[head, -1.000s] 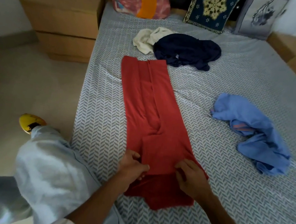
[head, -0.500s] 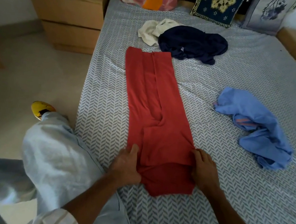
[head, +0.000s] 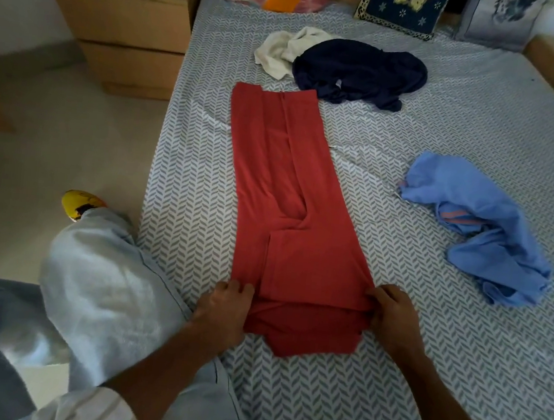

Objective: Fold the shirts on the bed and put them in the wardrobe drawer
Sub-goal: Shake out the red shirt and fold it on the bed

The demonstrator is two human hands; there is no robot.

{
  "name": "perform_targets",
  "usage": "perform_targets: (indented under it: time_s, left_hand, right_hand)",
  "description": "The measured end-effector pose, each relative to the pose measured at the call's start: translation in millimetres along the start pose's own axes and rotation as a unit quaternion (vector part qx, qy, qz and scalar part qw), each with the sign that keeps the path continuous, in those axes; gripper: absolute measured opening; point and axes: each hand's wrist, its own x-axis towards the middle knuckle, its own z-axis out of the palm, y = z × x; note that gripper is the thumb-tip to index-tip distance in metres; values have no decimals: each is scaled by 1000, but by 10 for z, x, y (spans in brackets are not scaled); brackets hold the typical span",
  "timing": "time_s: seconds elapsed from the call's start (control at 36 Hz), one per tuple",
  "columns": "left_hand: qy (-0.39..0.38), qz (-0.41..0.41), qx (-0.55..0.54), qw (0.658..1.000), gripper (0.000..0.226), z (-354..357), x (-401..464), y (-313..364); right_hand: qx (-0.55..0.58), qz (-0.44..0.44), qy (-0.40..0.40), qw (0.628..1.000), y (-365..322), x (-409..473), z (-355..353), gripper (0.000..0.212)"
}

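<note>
Red cotton fills the middle of the frame: a red shirt (head: pixel 287 194), sides already folded in to make a long strip, lies on a bed (head: pixel 405 377) covered with a grey-and-white chevron sheet. At lower centre the left hand (head: pixel 224 310) and right hand (head: pixel 390 317) each grip a near corner of the strip, fingers curled round the cloth. Three unfolded shirts wait — a navy shirt (head: pixel 358 71) and cream shirt (head: pixel 285 50) at upper centre, a light blue shirt (head: pixel 482 228) at right. No wardrobe drawer is in view. Risk ahead: lifting the near end unevenly could let the tucked sides slip open, or the far end drag onto the navy shirt it almost touches.
</note>
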Motion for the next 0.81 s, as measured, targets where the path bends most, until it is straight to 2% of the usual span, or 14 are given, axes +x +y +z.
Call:
perform_targets:
  time_s: [0.08, 0.17, 0.31, 0.36, 0.44, 0.56, 0.64, 0.81]
  left_hand:
    - [4, -11, -57, 998, 60, 2, -18, -29]
    - [26, -45, -169, 984, 44, -35, -20, -37]
    - [144, -105, -297, 938, 25, -94, 294, -213]
    - [180, -121, -319, 923, 19, -152, 473, -320]
    - [194, -147, -368, 898, 15, -294, 736, -519]
    - [215, -143, -381, 888, 15, -467, 1166, -836]
    - [208, -135, -390, 887, 15, -633, 1470, -1032]
    - [232, -119, -400, 879, 16, -974, 2278, -1396]
  right_hand:
    - [13, -6, -4, 1000, -10, 5, -50, 50]
    - [31, 2, -9, 999, -27, 16, -117, 52]
    - [67, 42, -19, 997, -184, 418, -187, 32]
    - [106, 80, -30, 991, -302, 687, -180, 14]
    - [187, 166, -31, 968, -409, 1165, -81, 19]
    - [309, 238, -38, 920, -448, 1930, 93, 26]
    - [346, 252, -54, 902, -454, 2479, 162, 30]
    - [405, 243, -100, 876, -601, 3514, 255, 21]
